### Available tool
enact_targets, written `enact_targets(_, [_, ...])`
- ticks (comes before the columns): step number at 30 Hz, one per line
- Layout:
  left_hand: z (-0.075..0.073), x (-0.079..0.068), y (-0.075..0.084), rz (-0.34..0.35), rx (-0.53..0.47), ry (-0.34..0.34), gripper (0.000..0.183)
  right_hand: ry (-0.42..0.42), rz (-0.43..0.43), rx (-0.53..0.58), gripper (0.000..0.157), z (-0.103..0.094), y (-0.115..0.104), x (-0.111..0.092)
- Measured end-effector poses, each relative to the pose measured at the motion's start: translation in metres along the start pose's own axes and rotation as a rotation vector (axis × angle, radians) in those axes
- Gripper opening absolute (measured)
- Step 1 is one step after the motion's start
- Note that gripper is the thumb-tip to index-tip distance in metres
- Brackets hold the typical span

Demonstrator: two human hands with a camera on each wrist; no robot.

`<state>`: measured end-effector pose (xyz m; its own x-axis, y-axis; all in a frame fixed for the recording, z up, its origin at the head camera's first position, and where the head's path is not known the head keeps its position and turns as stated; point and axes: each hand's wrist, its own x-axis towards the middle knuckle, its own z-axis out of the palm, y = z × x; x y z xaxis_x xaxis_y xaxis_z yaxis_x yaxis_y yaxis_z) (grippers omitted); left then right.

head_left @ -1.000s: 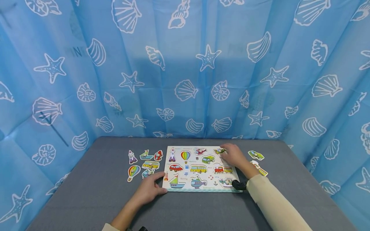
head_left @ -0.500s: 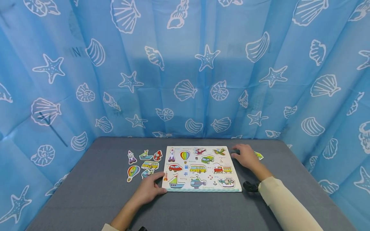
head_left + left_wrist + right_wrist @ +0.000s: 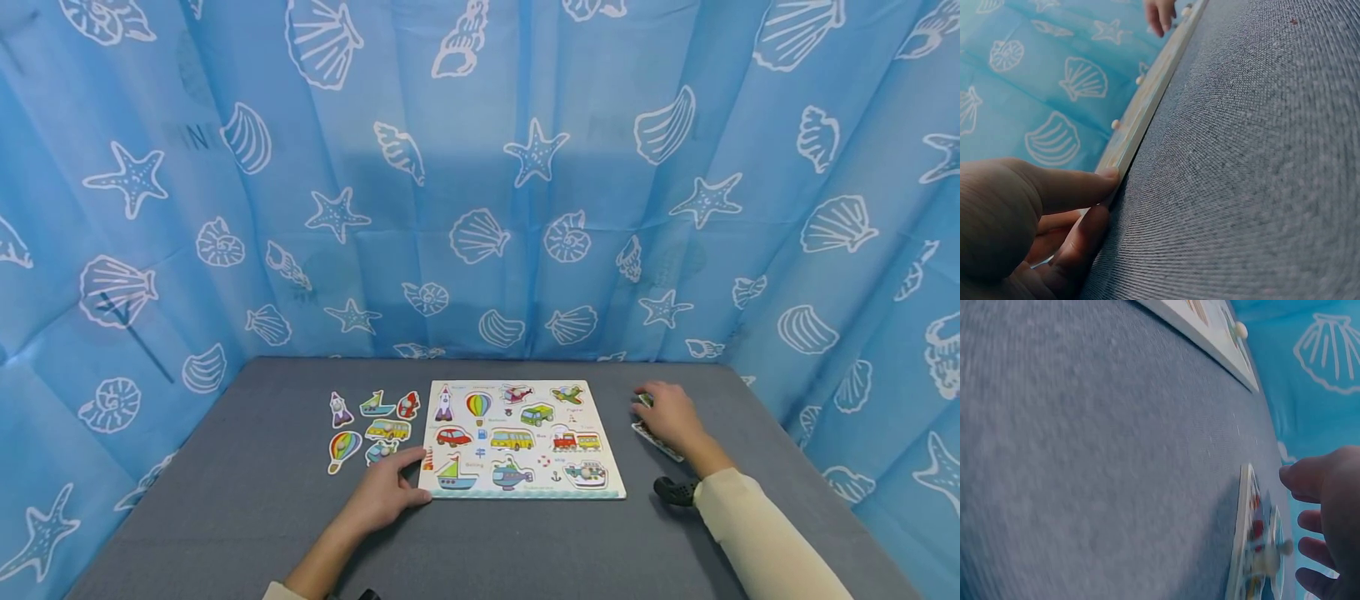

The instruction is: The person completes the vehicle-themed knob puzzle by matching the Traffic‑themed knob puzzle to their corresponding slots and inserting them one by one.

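Note:
A wooden peg puzzle board (image 3: 525,494) with vehicle pictures lies flat on the table. My left hand (image 3: 388,487) holds its near left corner, with the thumb (image 3: 1082,190) against the edge in the left wrist view. To the right of the board, my right hand (image 3: 672,417) hovers with fingers apart over loose knobbed pieces. One is a long train piece (image 3: 657,442), partly hidden under the hand; in the right wrist view another piece (image 3: 1277,550) stands just beyond it. No piece is between the right fingers. An airplane piece (image 3: 567,393) shows at the board's far right corner.
Left of the board lie several loose pieces: a rocket (image 3: 340,410), a sailboat (image 3: 377,405), a yellow bus (image 3: 387,429) and a balloon (image 3: 343,447) among them. A blue shell-print curtain (image 3: 465,275) hangs behind the grey table (image 3: 487,550).
My right hand has left the airplane piece at the board's far corner and moved right, over the loose pieces. The left hand stays at the board's corner.

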<state>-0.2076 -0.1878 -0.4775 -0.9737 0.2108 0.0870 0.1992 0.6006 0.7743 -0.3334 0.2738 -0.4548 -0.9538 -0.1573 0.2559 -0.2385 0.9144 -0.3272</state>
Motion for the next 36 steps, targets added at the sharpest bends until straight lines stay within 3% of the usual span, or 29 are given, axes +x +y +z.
enact_targets(16, [0.0, 0.0, 0.0, -0.007, 0.013, -0.002, 0.063, -0.035, 0.155, 0.073, 0.036, -0.001, 0.033, -0.01])
enact_targets(26, [0.0, 0.0, 0.0, 0.024, 0.028, 0.016, 0.062, 0.006, 0.207, 0.052, 0.031, 0.004, 0.031, -0.007])
enact_targets(36, [0.0, -0.001, 0.0, 0.008, 0.021, 0.006, 0.062, -0.009, 0.259, 0.034, 0.024, 0.002, 0.027, -0.002])
